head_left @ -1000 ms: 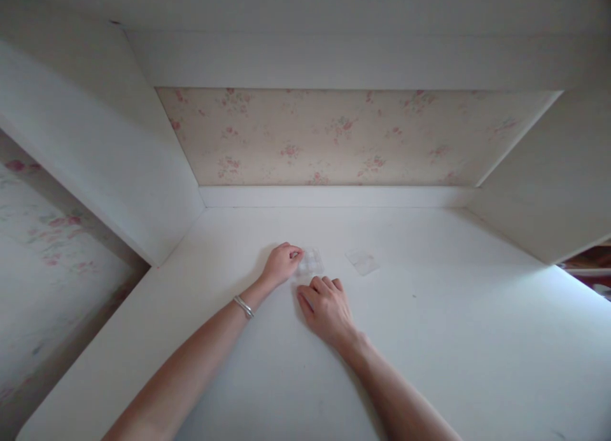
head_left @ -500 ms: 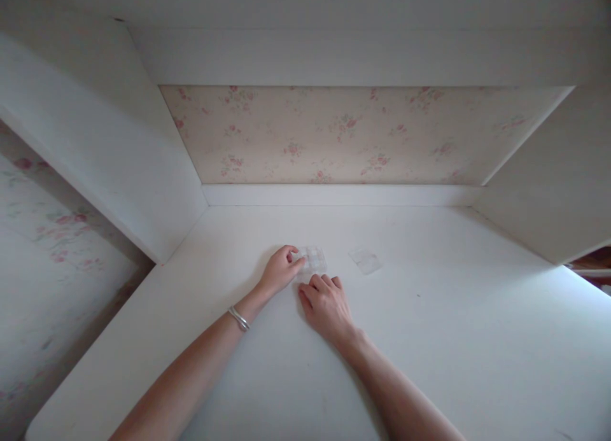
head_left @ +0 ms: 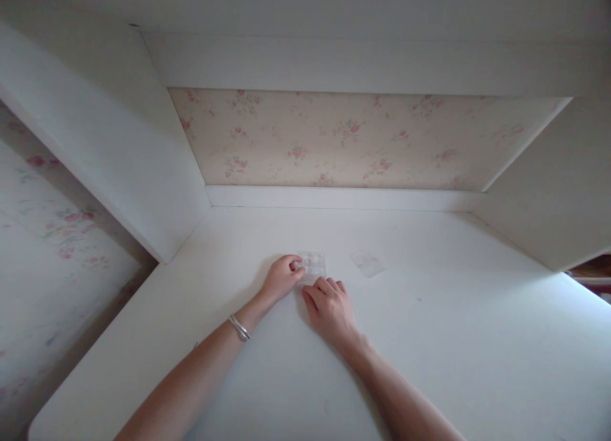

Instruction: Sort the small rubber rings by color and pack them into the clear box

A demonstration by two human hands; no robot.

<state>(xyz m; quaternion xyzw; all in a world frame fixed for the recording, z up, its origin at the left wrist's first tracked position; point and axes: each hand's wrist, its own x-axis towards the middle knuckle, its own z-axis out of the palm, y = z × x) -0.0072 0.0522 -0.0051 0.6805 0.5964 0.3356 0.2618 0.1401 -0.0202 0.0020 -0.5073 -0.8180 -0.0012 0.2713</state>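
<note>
Left hand (head_left: 281,279) pinches clear sheet (head_left: 312,266) | right hand (head_left: 329,304) flat beside | second sheet (head_left: 367,263) near

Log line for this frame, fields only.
left hand: fingertips on clear blister sheet | right hand: flat beside sheet's near edge | clear plastic piece: apart, right | surface: white desk

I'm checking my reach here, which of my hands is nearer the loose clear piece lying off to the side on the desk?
Right. The right hand lies just down-left of the loose clear piece; the left hand is farther left, beyond the clear sheet.
</note>
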